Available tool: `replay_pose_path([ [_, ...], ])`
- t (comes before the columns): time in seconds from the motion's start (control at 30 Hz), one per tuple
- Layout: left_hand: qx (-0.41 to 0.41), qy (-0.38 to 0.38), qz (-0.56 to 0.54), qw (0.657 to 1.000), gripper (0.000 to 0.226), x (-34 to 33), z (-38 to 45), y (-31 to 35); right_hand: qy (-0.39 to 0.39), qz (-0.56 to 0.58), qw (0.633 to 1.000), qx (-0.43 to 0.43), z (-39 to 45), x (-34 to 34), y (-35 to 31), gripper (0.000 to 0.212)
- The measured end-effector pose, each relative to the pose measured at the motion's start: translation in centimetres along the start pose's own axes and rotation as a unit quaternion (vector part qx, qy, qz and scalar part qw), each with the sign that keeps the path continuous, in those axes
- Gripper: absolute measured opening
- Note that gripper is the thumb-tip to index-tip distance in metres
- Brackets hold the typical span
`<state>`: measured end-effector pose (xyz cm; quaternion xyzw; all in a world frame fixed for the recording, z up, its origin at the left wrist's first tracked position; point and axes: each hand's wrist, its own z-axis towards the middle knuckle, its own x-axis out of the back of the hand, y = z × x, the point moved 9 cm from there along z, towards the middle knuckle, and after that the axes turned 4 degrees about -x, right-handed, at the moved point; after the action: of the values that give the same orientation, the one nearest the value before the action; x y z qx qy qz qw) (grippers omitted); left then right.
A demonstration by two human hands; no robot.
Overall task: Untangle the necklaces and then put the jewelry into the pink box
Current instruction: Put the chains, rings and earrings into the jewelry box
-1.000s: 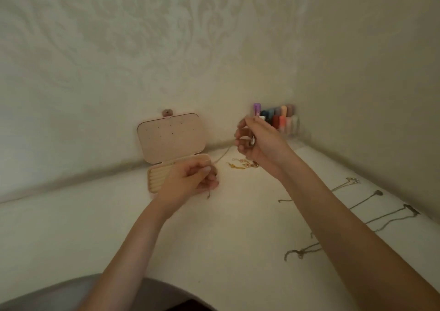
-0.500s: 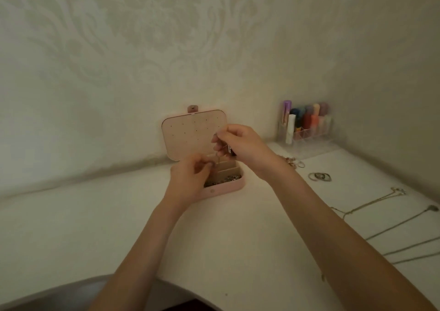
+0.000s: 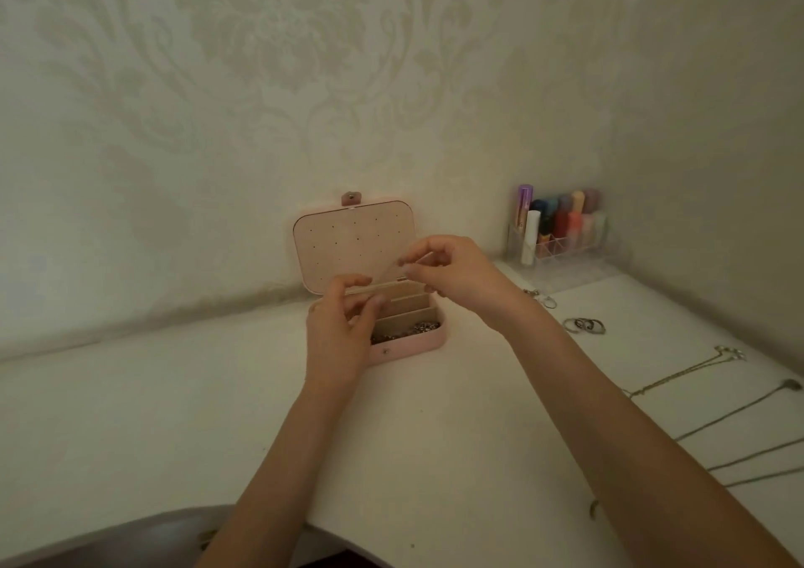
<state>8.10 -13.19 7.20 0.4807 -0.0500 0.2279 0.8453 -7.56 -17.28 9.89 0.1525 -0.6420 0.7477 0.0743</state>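
The pink box point(image 3: 428, 342) stands open against the wall with its dotted lid point(image 3: 352, 241) upright. Silvery jewelry point(image 3: 407, 331) lies in its front compartment. My left hand point(image 3: 333, 332) hovers over the left side of the box, fingers curled. My right hand point(image 3: 457, 269) is above the back right of the box, thumb and forefinger pinched. A very thin necklace chain point(image 3: 387, 272) runs faintly between the two hands. Three long necklaces point(image 3: 678, 377) lie stretched out on the table at the right.
Rings point(image 3: 585, 325) and another small jewelry piece point(image 3: 541, 298) lie right of the box. A clear organizer point(image 3: 561, 230) with coloured tubes stands in the corner. The white table point(image 3: 174, 415) curves at its front edge, with walls behind and to the right.
Both hands moved with the thin chain from beside the box to above its open compartments. The view shifted, bringing the box to the centre.
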Motion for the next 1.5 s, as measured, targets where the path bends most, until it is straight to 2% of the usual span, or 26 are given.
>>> replay_pose_path([
  [0.13,-0.041,0.019,0.055,0.997,0.027,0.3,-0.3,0.3,-0.028,-0.053,0.998,-0.024,0.0,1.1,1.4,0.022],
  [0.27,-0.039,0.01,0.136,0.99,0.006,0.5,-0.4,-0.5,-0.039,-0.105,0.993,-0.028,0.3,1.1,2.4,0.027],
  [0.4,-0.043,-0.02,0.186,0.981,0.006,0.1,-0.6,-0.1,-0.078,-0.151,0.985,-0.01,0.3,-0.7,2.7,0.03],
  [0.6,-0.047,-0.054,0.211,0.975,0.009,-0.4,-0.5,-0.6,-0.096,-0.195,0.976,0.023,0.4,-2.0,2.7,0.037],
  [0.73,-0.06,-0.065,0.205,0.975,0.024,-0.6,-0.7,-0.1,-0.101,-0.188,0.976,0.033,0.5,-1.9,2.6,0.044],
  [0.9,-0.101,-0.063,0.206,0.971,0.018,-0.9,-0.9,0.8,-0.108,-0.229,0.966,0.053,0.5,-1.9,2.4,0.045],
  [1.0,-0.128,-0.074,0.238,0.96,0.024,-1.4,-0.9,0.5,-0.092,-0.221,0.97,0.05,0.7,-1.3,2.6,0.041],
  [1.2,-0.119,-0.091,0.257,0.955,0.021,-2.0,-1.4,0.2,-0.024,-0.18,0.981,0.062,-0.6,2.4,1.6,0.031],
  [1.33,-0.122,-0.098,0.264,0.952,0.033,-2.2,-2.8,1.4,-0.009,-0.208,0.978,0.022,-3.4,4.0,3.8,0.031],
  [1.5,-0.131,-0.108,0.263,0.95,0.035,-2.6,-6.1,3.2,-0.025,-0.208,0.978,0.0,-7.4,3.3,5.7,0.034],
])
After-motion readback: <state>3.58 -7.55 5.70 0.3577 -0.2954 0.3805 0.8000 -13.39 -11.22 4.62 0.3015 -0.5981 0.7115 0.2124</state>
